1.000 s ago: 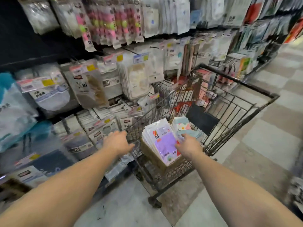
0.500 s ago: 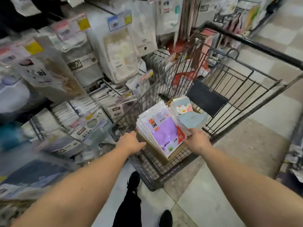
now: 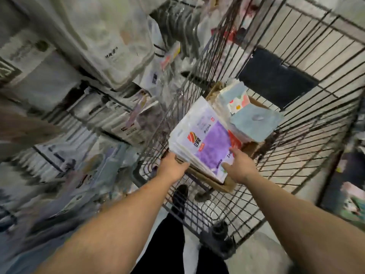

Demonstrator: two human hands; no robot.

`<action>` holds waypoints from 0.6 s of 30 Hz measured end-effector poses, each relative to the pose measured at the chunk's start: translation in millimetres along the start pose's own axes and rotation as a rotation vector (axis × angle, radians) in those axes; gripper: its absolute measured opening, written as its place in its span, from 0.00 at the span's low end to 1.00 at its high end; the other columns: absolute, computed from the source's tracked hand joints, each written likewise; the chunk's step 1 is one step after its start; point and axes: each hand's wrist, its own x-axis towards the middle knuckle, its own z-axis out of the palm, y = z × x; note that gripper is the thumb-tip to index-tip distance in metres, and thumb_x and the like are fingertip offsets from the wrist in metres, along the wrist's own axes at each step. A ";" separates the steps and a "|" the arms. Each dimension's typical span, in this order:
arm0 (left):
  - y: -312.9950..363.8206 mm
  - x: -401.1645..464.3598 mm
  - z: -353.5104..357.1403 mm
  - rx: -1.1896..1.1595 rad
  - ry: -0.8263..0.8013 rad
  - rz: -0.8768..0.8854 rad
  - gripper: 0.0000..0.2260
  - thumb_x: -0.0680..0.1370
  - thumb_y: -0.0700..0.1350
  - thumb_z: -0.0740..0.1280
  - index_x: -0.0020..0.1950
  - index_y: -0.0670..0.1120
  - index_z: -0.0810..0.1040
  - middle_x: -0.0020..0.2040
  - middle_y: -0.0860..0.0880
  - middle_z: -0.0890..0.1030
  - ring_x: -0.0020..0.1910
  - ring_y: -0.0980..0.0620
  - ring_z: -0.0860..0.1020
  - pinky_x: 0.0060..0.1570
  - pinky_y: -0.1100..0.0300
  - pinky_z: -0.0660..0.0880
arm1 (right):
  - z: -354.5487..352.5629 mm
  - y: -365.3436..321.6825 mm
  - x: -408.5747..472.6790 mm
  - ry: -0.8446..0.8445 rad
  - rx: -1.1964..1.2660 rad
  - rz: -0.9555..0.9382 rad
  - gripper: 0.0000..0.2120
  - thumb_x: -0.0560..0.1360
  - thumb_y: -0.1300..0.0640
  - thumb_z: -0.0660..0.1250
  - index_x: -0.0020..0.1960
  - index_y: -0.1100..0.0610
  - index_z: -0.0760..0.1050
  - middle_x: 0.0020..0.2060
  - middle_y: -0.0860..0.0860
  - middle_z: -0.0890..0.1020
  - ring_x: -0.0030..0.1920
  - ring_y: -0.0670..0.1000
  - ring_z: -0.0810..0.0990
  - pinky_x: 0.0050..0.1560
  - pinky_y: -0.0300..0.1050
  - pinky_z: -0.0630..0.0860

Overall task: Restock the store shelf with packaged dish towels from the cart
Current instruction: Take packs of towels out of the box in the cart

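A stack of packaged purple dish towels [image 3: 205,139] stands tilted in a cardboard box [image 3: 215,182] inside the wire cart [image 3: 308,147]. My left hand [image 3: 171,167] is at the stack's lower left edge, fingers tucked against the packs and box rim. My right hand [image 3: 239,167] lies on the front pack's lower right part, fingers spread on the plastic. Behind the stack lie light blue towel packs [image 3: 254,123] and a patterned pack [image 3: 237,103]. The shelf [image 3: 83,80] of hanging packaged goods is to the left, blurred.
The cart stands close against the shelf, its near corner and a wheel [image 3: 219,232] by my legs [image 3: 177,246]. A black panel [image 3: 274,82] sits on the cart's far side. Tiled floor [image 3: 252,252] lies to the right, with more goods [image 3: 353,204] at the far right edge.
The view has dropped closer over the cart. My right hand has moved from beside the box onto the front purple pack; my left hand has closed in on the stack's left edge.
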 end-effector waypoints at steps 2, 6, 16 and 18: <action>-6.3 16.2 8.9 -0.073 -0.033 -0.018 0.19 0.76 0.51 0.72 0.64 0.47 0.76 0.58 0.47 0.81 0.56 0.47 0.79 0.56 0.56 0.75 | 14.4 -2.5 15.3 -0.034 0.023 0.031 0.31 0.78 0.51 0.67 0.77 0.57 0.62 0.71 0.58 0.72 0.68 0.59 0.73 0.67 0.49 0.69; -12.5 39.2 27.4 -0.218 -0.101 -0.081 0.21 0.75 0.49 0.74 0.64 0.44 0.75 0.56 0.48 0.82 0.55 0.48 0.81 0.62 0.52 0.76 | 39.0 -4.7 42.9 -0.085 0.084 0.092 0.29 0.77 0.54 0.67 0.75 0.60 0.63 0.69 0.60 0.73 0.67 0.60 0.74 0.65 0.49 0.71; -3.3 59.9 52.3 -0.392 -0.133 -0.178 0.17 0.77 0.43 0.72 0.64 0.41 0.77 0.48 0.48 0.83 0.40 0.55 0.82 0.33 0.65 0.78 | 61.1 -13.2 67.2 -0.114 0.042 0.170 0.27 0.74 0.55 0.66 0.71 0.55 0.63 0.61 0.59 0.77 0.64 0.61 0.74 0.59 0.52 0.73; -1.0 61.7 55.0 -0.469 -0.129 -0.219 0.17 0.77 0.43 0.72 0.64 0.40 0.77 0.50 0.47 0.83 0.39 0.55 0.82 0.31 0.65 0.76 | 62.0 -16.4 67.1 -0.115 0.027 0.148 0.30 0.75 0.55 0.66 0.74 0.53 0.60 0.62 0.58 0.77 0.65 0.60 0.73 0.61 0.51 0.72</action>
